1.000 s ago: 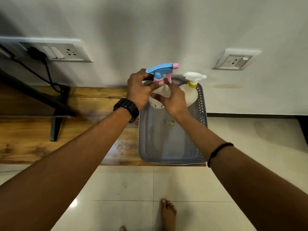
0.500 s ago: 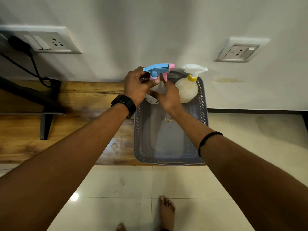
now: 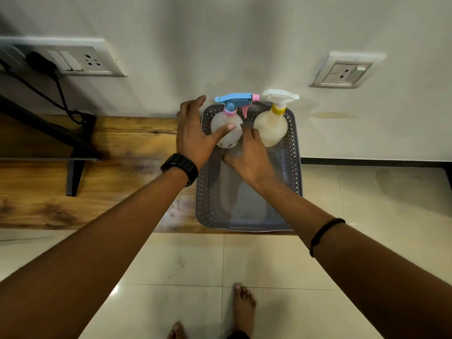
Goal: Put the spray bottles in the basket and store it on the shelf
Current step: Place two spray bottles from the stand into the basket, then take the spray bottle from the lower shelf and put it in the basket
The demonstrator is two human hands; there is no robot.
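A grey perforated basket (image 3: 297, 172) sits on the right end of a wooden shelf (image 3: 127, 152) against the wall. Two spray bottles stand upright at its far end: a white bottle with a blue and pink sprayer (image 3: 223, 123) on the left, and a cream bottle with a yellow collar and white sprayer (image 3: 271, 128) on the right. My left hand (image 3: 193, 138) is spread at the basket's far left corner, its thumb resting on the blue-topped bottle. My right hand (image 3: 250, 157) is inside the basket, with its loose fingertips between the two bottles.
A switch panel with a black plug and cable (image 3: 73, 61) is on the wall at left, and a socket (image 3: 342, 73) at right. A black metal stand (image 3: 75, 172) rests on the shelf's left part. Tiled floor and my bare feet (image 3: 243, 307) are below.
Both hands held the blue-topped bottle by its neck above the basket's far end. The bottle now stands in the basket beside the cream one, and my fingers have loosened and slid down.
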